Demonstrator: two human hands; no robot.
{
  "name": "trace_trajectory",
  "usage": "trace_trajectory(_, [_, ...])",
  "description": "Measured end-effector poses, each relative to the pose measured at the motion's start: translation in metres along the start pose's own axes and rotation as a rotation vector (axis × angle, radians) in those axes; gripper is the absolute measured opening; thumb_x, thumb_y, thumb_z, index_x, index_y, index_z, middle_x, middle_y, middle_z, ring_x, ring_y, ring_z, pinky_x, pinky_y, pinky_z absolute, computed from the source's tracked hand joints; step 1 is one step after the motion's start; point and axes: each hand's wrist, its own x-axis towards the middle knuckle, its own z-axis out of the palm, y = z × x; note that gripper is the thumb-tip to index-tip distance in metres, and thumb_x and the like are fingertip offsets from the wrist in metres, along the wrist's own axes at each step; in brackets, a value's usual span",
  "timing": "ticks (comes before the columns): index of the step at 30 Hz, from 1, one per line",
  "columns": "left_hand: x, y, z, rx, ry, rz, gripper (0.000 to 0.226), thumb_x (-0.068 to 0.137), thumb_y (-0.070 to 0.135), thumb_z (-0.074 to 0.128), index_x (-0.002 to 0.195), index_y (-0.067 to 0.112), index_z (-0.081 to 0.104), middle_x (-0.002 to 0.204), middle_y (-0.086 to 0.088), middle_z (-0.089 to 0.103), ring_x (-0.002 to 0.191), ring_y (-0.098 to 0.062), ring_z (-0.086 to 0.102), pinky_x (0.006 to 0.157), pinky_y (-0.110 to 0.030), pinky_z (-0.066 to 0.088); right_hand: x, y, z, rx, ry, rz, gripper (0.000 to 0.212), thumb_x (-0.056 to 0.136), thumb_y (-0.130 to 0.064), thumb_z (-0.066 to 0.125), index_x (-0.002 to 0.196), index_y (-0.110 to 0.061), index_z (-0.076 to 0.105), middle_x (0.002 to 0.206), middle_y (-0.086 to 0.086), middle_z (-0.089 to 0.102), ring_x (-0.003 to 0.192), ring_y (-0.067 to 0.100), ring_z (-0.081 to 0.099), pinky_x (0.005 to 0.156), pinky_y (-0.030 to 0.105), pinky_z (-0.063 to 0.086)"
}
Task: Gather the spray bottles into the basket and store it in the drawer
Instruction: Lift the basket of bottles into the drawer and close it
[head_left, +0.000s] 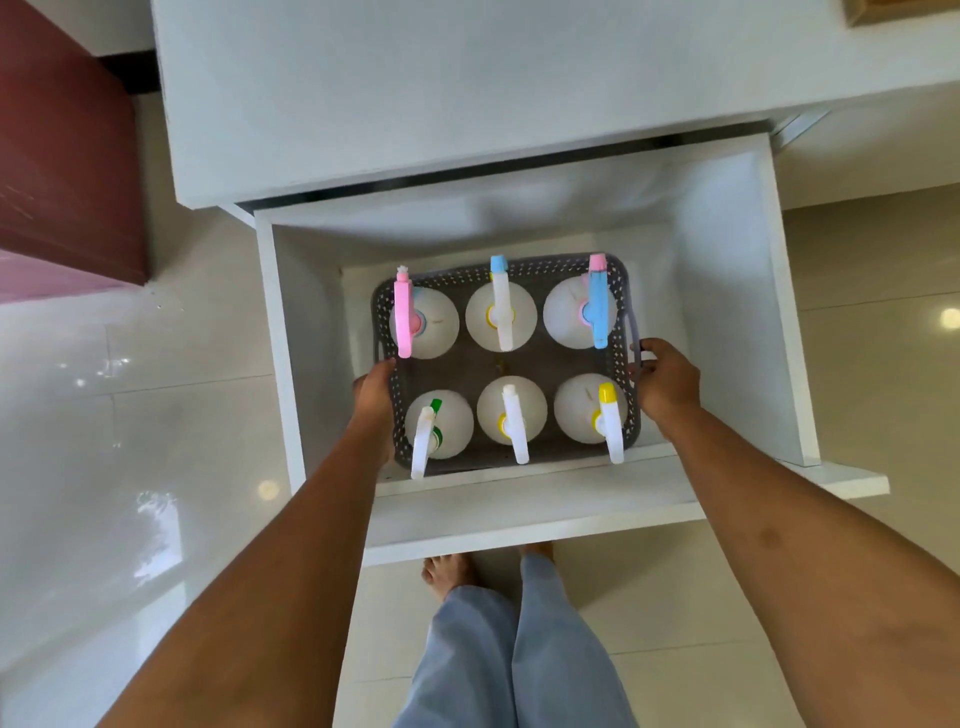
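Holding six bottles, the basket (519, 364) likely feels heavy and flexes; left hand (375, 397) and right hand (665, 382) clamp its side handles.

White drawer (779, 312) holds grey basket (621, 291) of 6 bottles.

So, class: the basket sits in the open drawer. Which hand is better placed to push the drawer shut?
Neither clearly: left hand and right hand both grip the basket sides, equally far from the drawer front.
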Motion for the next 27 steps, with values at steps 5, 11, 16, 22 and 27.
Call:
trace_trajectory(5, [0.016, -0.017, 0.003, 0.000, 0.005, -0.020, 0.052, 0.088, 0.048, 0.046, 0.129, 0.016, 0.043, 0.120, -0.008, 0.053, 0.116, -0.028, 0.051, 0.106, -0.048, 0.038, 0.015, 0.001, 0.002, -0.037, -0.020, -0.004, 0.033, 0.088, -0.001, 0.052, 0.120, -0.009, 0.059, 0.103, 0.021, 0.069, 0.097, 0.034, 0.064, 0.089, 0.035, 0.050])
trace_trajectory(11, [0.023, -0.019, 0.005, 0.004, 0.019, -0.005, 0.051, 0.090, 0.046, 0.046, 0.131, 0.016, 0.043, 0.119, -0.007, 0.052, 0.109, -0.026, 0.051, 0.104, -0.045, 0.040, 0.018, 0.002, 0.006, -0.067, -0.044, -0.032, 0.033, 0.089, -0.001, 0.052, 0.121, -0.007, 0.058, 0.102, 0.021, 0.069, 0.098, 0.033, 0.063, 0.082, 0.024, 0.043])
trace_trajectory(16, [0.022, -0.020, 0.007, 0.020, 0.030, 0.047, 0.051, 0.093, 0.043, 0.046, 0.135, 0.016, 0.040, 0.128, -0.005, 0.048, 0.117, -0.026, 0.047, 0.105, -0.043, 0.037, 0.019, 0.003, 0.010, -0.060, -0.066, -0.017, 0.034, 0.091, -0.001, 0.049, 0.124, -0.008, 0.055, 0.106, 0.024, 0.067, 0.101, 0.034, 0.061, 0.084, 0.026, 0.044])
trace_trajectory(22, [0.015, -0.025, 0.001, 0.074, -0.013, 0.077, 0.061, 0.091, 0.051, 0.045, 0.142, 0.018, 0.034, 0.148, -0.009, 0.040, 0.134, -0.032, 0.040, 0.114, -0.051, 0.031, 0.017, 0.001, 0.005, -0.128, -0.167, 0.009, 0.046, 0.090, -0.001, 0.045, 0.135, -0.012, 0.047, 0.121, 0.016, 0.063, 0.113, 0.032, 0.057, 0.096, 0.031, 0.044])
trace_trajectory(27, [0.003, -0.032, -0.010, 0.145, -0.057, 0.144, 0.057, 0.097, 0.044, 0.039, 0.145, 0.015, 0.032, 0.152, -0.008, 0.034, 0.140, -0.028, 0.031, 0.113, -0.042, 0.025, 0.012, -0.003, -0.006, -0.191, -0.265, 0.014, 0.052, 0.089, -0.001, 0.049, 0.139, -0.016, 0.043, 0.129, 0.011, 0.059, 0.121, 0.029, 0.053, 0.099, 0.029, 0.041])
